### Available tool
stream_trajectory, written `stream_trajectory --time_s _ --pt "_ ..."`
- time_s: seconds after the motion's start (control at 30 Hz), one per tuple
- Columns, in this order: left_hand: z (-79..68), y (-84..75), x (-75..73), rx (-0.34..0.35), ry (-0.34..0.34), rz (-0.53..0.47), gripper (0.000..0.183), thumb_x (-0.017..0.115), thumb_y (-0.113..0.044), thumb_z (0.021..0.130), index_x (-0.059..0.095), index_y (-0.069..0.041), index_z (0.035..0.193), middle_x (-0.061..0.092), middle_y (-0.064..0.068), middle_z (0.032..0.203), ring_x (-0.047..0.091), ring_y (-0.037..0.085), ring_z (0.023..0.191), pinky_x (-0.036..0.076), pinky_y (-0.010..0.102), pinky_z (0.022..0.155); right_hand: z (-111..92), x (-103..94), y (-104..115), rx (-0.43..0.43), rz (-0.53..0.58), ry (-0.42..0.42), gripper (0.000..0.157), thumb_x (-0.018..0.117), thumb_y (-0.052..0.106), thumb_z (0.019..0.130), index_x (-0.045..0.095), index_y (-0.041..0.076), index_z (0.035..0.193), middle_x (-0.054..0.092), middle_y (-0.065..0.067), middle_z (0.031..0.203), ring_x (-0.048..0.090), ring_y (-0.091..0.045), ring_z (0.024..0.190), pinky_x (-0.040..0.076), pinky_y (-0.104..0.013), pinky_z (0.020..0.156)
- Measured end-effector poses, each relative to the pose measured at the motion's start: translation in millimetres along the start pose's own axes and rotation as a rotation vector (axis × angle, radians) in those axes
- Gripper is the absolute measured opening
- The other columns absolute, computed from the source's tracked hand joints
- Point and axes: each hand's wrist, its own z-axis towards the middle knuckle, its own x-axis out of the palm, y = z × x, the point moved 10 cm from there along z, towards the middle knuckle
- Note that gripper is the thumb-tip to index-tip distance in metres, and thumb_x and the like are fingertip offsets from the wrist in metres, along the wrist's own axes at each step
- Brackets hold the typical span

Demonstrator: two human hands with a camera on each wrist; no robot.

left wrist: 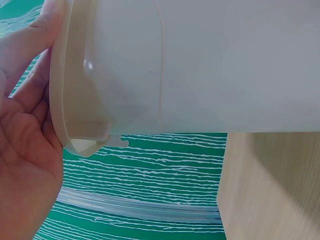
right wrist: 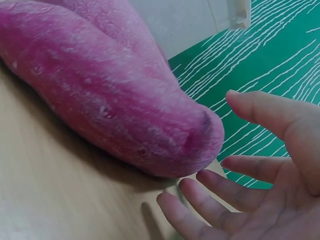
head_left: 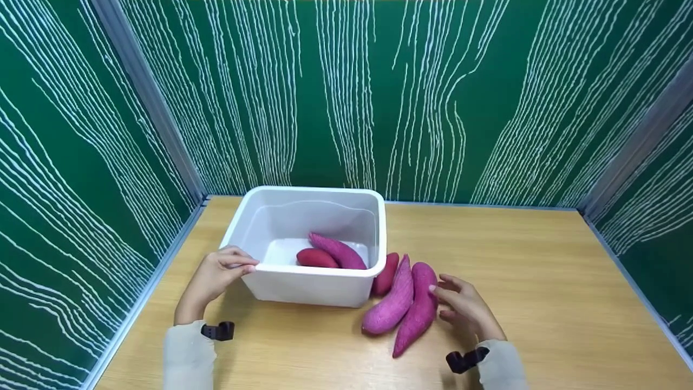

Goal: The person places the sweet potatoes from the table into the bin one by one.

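A white plastic bin [head_left: 308,287] stands on the table, and my left hand [head_left: 219,271] pinches its rim at the near left corner. Inside it lie a red sweet potato [head_left: 316,258] and a longer purple one [head_left: 342,251]. To the right of the bin rest two purple sweet potatoes, a paler one [head_left: 391,307] and a darker one [head_left: 421,306], with a red one [head_left: 385,277] partly hidden behind them. Around the upper end of the darker one [right wrist: 115,100], my right hand [right wrist: 265,175] has its fingers spread and relaxed; whether they touch it I cannot tell.
The wooden table [head_left: 530,271] extends to the right of the right hand. Green panels [head_left: 422,108] with white wavy lines close off the back and both sides, joined by grey metal posts [head_left: 154,97]. Each wrist carries a small black camera [head_left: 219,331].
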Motion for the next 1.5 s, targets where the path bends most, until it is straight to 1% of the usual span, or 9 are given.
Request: stream_trajectory --time_s 0.13,0.37,0.53,0.67,0.77,1.0,1.13,1.27,1.5 --pt "1.1 2.5 0.3 -0.021 0.005 0.003 0.012 0.075 -0.013 0.082 0.078 -0.009 0.093 0.068 0.006 0.095 0.054 0.014 0.090 0.048 0.018 0.073 -0.6 2.3 -6.0 0.009 0.014 0.013 0.080 0.066 0.031 0.091 0.023 -0.006 0.148 0.035 -0.030 0.147 0.059 -0.026 0.112 0.055 -0.038 0.081" --pt "2.1 5.0 0.7 -0.043 0.014 0.004 0.014 0.074 -0.014 0.082 0.078 -0.008 0.095 0.068 0.005 0.096 0.055 0.019 0.095 0.049 0.019 0.077 -0.3 8.3 -14.3 0.025 0.062 0.043 0.078 0.064 0.027 0.093 0.020 -0.006 0.149 0.031 -0.032 0.148 0.061 -0.022 0.105 0.055 -0.041 0.085" --pt "1.5 6.5 1.0 -0.051 0.014 0.019 0.013 0.074 -0.014 0.082 0.078 -0.010 0.094 0.068 0.004 0.096 0.055 0.019 0.095 0.049 0.019 0.079 0.6 11.8 -16.4 0.024 0.113 0.043 0.077 0.064 0.024 0.093 0.020 -0.006 0.149 0.031 -0.032 0.147 0.061 -0.020 0.100 0.055 -0.040 0.084" --pt "1.0 8.4 2.3 -0.067 0.018 0.022 0.014 0.074 -0.015 0.083 0.078 -0.011 0.095 0.068 0.004 0.097 0.054 0.020 0.096 0.049 0.018 0.079 0.2 13.7 -17.9 0.025 0.134 0.028 0.077 0.065 0.023 0.092 0.020 -0.005 0.149 0.032 -0.032 0.146 0.061 -0.020 0.099 0.056 -0.040 0.084" --pt "1.0 7.9 2.8 -0.066 0.017 0.021 0.014 0.074 -0.015 0.083 0.078 -0.011 0.095 0.068 0.004 0.097 0.054 0.019 0.096 0.049 0.017 0.079 -0.7 13.7 -18.9 0.022 0.127 0.004 0.077 0.065 0.022 0.092 0.021 -0.005 0.149 0.033 -0.032 0.145 0.061 -0.022 0.101 0.056 -0.041 0.083" --pt "1.8 3.4 1.8 -0.019 0.002 0.016 0.012 0.074 -0.012 0.082 0.078 -0.010 0.093 0.068 0.005 0.094 0.055 0.016 0.091 0.048 0.018 0.073 -2.2 13.0 -23.4 0.029 0.108 -0.057 0.074 0.066 0.023 0.092 0.025 -0.003 0.148 0.033 -0.031 0.144 0.057 -0.030 0.111 0.056 -0.040 0.082" --pt "1.3 5.0 1.1 -0.024 0.001 0.022 0.013 0.074 -0.012 0.082 0.078 -0.009 0.094 0.068 0.004 0.095 0.055 0.017 0.093 0.049 0.018 0.075 -2.8 13.9 -23.7 0.030 0.116 -0.079 0.074 0.066 0.022 0.091 0.025 -0.003 0.148 0.033 -0.031 0.144 0.053 -0.035 0.118 0.056 -0.040 0.082" --pt "0.8 5.9 0.4 -0.034 0.003 0.022 0.013 0.074 -0.013 0.083 0.078 -0.009 0.095 0.068 0.004 0.095 0.054 0.018 0.094 0.049 0.018 0.076 -2.8 15.6 -23.4 0.028 0.121 -0.086 0.075 0.066 0.022 0.092 0.025 -0.003 0.149 0.032 -0.031 0.145 0.052 -0.036 0.119 0.056 -0.040 0.082" --pt "0.5 2.0 -0.6 -0.016 -0.007 0.004 0.011 0.074 -0.010 0.082 0.078 -0.010 0.093 0.068 0.005 0.094 0.055 0.015 0.090 0.049 0.018 0.072 -5.0 16.9 -22.6 0.022 0.136 -0.092 0.073 0.064 0.021 0.093 0.024 -0.003 0.149 0.031 -0.032 0.147 0.048 -0.041 0.124 0.056 -0.041 0.083"
